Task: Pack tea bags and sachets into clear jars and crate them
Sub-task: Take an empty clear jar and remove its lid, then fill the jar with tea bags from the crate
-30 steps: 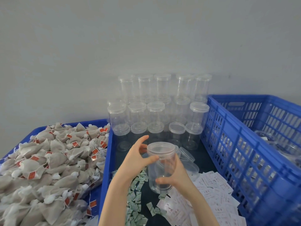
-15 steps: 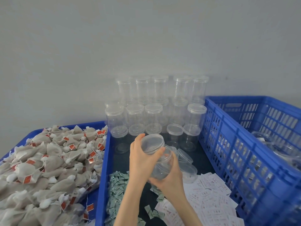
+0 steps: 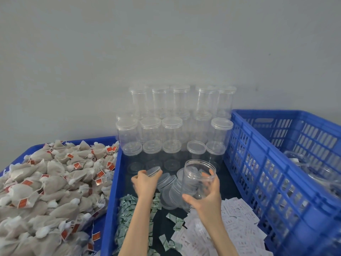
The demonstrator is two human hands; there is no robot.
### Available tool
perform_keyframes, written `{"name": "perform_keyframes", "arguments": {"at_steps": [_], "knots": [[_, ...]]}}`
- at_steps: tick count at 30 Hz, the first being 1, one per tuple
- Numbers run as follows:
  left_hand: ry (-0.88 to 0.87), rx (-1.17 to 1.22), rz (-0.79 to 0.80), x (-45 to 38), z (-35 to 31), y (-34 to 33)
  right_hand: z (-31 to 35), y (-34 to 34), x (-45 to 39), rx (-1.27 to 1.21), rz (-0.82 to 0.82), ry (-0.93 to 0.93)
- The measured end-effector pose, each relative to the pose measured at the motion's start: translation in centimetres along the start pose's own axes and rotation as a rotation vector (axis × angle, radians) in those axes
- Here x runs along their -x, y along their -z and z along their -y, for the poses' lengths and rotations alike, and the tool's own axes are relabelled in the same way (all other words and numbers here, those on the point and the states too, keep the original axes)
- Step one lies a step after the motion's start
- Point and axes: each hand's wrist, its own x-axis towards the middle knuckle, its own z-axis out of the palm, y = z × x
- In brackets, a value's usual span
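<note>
My right hand [image 3: 205, 198] grips an open clear jar [image 3: 197, 179] above the middle blue tray [image 3: 110, 183]; the jar has no lid and looks empty. My left hand [image 3: 145, 183] holds the jar's clear lid [image 3: 154, 171] to the left, close to several loose lids [image 3: 167, 180]. Tea bags [image 3: 51, 183] with red tags fill the left blue tray. Small green sachets [image 3: 129, 215] lie under my left forearm, white sachets [image 3: 238, 226] under my right. A blue crate [image 3: 273, 169] on the right holds jars [image 3: 299, 161].
Several stacked lidded empty jars [image 3: 173, 130] stand at the back of the middle tray against a grey wall. The crate's tall slotted wall rises right beside my right hand. The tea bag pile reaches the tray's dividing rim.
The lid has come off the jar. My left hand carried it left and down toward the loose lids, while my right hand shifted the open jar to the right.
</note>
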Motion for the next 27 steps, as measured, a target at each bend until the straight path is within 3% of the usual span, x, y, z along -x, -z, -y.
{"name": "perform_keyframes", "arguments": {"at_steps": [13,27], "knots": [[0.127,-0.167,0.12,-3.5,1.6,-2.3,-1.6,-0.3,0.9,-0.005,0.112,0.021],[0.053,-0.306,0.19,-2.5,0.0,-1.4,-0.8,-2.4,1.7,0.068,0.182,0.027]]}}
